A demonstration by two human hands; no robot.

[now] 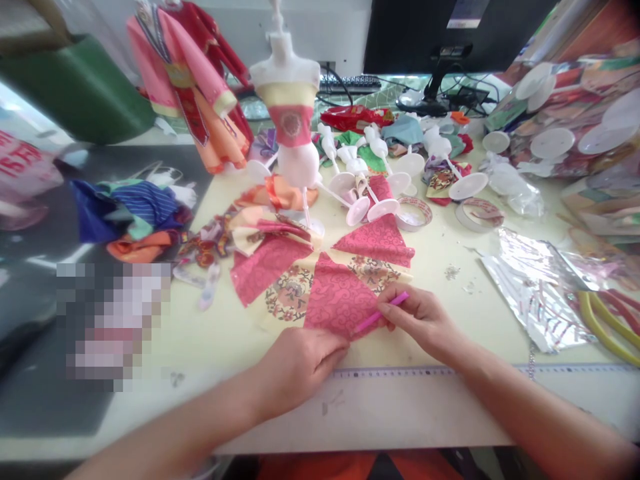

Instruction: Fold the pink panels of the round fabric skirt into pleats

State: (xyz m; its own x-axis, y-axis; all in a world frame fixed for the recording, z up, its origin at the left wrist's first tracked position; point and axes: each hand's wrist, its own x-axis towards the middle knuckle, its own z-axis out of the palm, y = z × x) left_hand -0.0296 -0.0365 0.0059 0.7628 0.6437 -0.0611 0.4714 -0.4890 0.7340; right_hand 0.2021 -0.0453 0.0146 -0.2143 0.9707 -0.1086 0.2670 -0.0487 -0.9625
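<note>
A doll-sized skirt (340, 300) of red and cream flowered panels lies fanned out on the pale table. My left hand (310, 357) is at its near edge, its fingers curled together on the red cloth; the fingertips are partly hidden. In a pinch, my right hand (417, 317) holds a slim pink pen (383, 315), slanting down to the left with its tip at the red panel near my left hand. Behind the skirt stands a white doll mannequin (299, 157) wrapped in a cream and red band. Under both hands runs a ruler (400, 372).
Small white doll stands (357, 210) lie behind the skirt, beside tape rolls (479, 215). To the right are a silver sheet (535, 293), small shiny bits (453, 272) and yellow-handled scissors (607, 327). Cloth scraps (145, 207) and a dressed doll figure (187, 87) are at left.
</note>
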